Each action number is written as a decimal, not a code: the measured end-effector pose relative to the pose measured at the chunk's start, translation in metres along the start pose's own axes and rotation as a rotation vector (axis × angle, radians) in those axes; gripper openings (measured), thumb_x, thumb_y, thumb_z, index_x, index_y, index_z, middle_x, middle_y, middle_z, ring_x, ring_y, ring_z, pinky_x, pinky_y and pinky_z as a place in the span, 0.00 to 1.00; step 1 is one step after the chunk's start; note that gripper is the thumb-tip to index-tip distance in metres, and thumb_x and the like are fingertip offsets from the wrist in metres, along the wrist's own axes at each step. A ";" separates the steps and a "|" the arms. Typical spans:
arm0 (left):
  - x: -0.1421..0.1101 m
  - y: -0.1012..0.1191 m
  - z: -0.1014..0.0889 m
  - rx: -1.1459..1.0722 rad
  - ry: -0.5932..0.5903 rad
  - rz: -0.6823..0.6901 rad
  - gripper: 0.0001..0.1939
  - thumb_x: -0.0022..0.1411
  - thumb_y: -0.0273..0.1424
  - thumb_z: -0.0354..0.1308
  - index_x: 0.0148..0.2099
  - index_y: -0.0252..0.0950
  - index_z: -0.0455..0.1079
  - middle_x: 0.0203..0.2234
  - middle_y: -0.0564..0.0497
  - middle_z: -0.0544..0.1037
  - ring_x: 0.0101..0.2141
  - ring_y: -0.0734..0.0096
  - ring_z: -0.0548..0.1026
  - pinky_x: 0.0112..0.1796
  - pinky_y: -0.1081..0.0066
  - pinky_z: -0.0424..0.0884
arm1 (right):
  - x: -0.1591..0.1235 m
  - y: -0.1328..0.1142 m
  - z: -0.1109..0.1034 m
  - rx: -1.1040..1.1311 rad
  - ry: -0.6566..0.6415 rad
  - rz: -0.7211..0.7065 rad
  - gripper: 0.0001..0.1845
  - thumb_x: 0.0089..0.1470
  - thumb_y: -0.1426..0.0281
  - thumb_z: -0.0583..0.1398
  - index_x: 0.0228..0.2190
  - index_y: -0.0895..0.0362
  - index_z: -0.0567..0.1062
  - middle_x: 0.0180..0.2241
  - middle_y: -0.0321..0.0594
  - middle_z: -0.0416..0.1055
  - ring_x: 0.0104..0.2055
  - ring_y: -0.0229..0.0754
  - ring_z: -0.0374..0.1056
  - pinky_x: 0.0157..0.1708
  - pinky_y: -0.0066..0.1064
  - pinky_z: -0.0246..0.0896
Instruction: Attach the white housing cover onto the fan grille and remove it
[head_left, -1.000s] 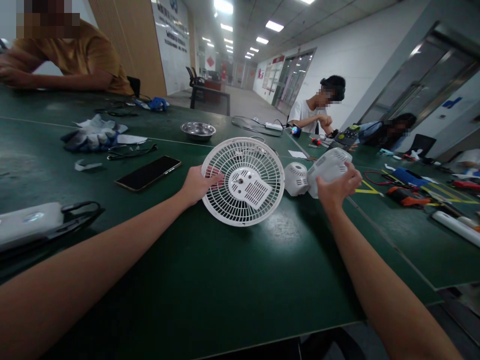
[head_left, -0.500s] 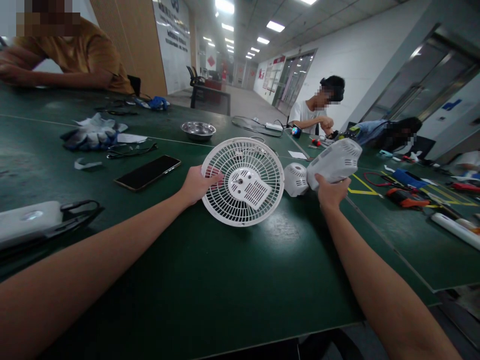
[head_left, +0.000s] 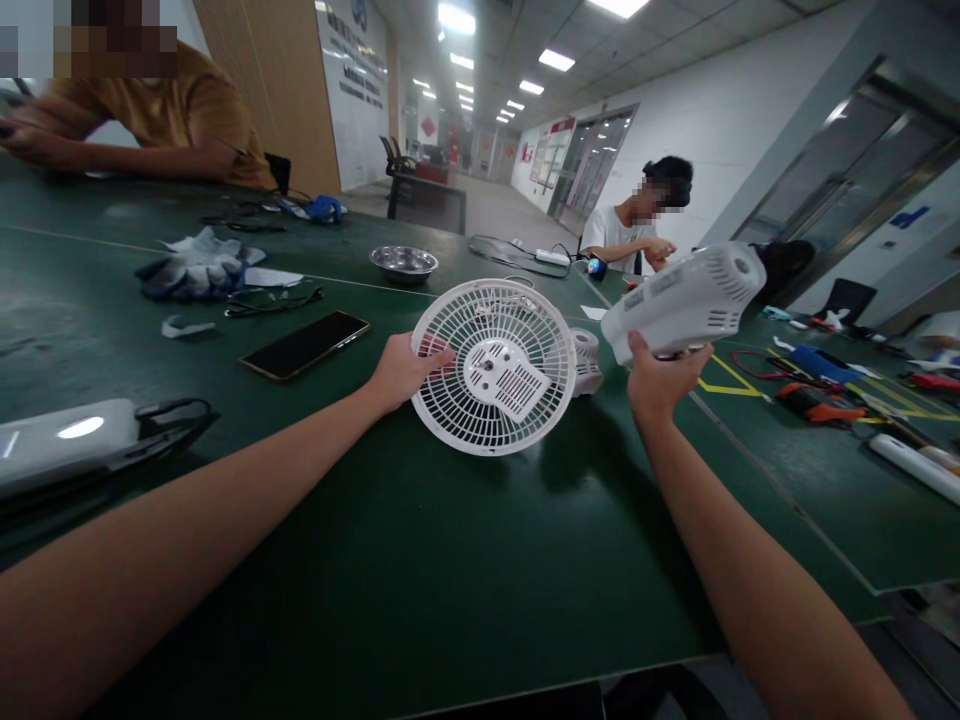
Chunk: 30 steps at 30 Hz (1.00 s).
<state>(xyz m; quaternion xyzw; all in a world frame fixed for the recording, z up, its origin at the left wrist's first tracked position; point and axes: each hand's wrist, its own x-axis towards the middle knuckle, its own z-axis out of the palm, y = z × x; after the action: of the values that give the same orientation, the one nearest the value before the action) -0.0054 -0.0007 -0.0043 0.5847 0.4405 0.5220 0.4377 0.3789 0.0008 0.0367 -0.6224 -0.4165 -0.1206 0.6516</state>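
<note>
My left hand (head_left: 409, 372) grips the left rim of a round white fan grille (head_left: 495, 430), thumb in front and fingers behind its bars. The grille stands tilted over the green table, its slotted hub plate facing me. Raised off the table, a white plastic housing with vent slots (head_left: 682, 300) rests in my right hand (head_left: 664, 380), thumb on the near side and fingers beneath. Partly hidden behind the grille's right edge is a smaller white vented piece (head_left: 587, 362), apart from the housing.
Left of the grille lie a phone (head_left: 306, 345), work gloves (head_left: 201, 265) and a white device with a black cable (head_left: 75, 445). A metal bowl (head_left: 404, 263) stands behind. On the right are an orange-black tool (head_left: 821, 403) and a white tube (head_left: 915, 467). Other people sit around the table.
My right hand has lifted the white housing up, away from the smaller vented piece, and turned it toward the right. My left hand still holds the grille in about the same place.
</note>
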 end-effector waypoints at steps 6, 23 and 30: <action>0.000 0.001 0.001 -0.036 -0.001 -0.011 0.09 0.58 0.32 0.71 0.40 0.36 0.77 0.32 0.48 0.84 0.33 0.62 0.83 0.39 0.59 0.82 | -0.021 -0.013 0.012 -0.052 -0.159 0.096 0.37 0.41 0.52 0.72 0.47 0.54 0.66 0.48 0.52 0.78 0.50 0.58 0.76 0.53 0.49 0.70; -0.001 0.002 -0.001 0.011 -0.005 -0.013 0.08 0.59 0.33 0.70 0.41 0.38 0.77 0.35 0.47 0.85 0.35 0.61 0.84 0.39 0.60 0.82 | 0.018 0.035 -0.010 -0.156 -0.137 0.002 0.40 0.39 0.55 0.73 0.50 0.56 0.68 0.46 0.52 0.78 0.47 0.58 0.77 0.51 0.51 0.69; 0.000 0.002 0.000 -0.007 0.006 -0.021 0.09 0.58 0.32 0.71 0.40 0.37 0.77 0.33 0.47 0.85 0.34 0.61 0.84 0.39 0.59 0.82 | 0.040 0.089 -0.019 -0.073 -0.175 0.106 0.42 0.37 0.55 0.74 0.50 0.55 0.66 0.48 0.49 0.77 0.48 0.54 0.75 0.51 0.50 0.69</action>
<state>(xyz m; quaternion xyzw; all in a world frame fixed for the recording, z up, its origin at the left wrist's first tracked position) -0.0054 -0.0016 -0.0023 0.5768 0.4463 0.5207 0.4438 0.4714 0.0151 0.0029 -0.6750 -0.4337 -0.0459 0.5951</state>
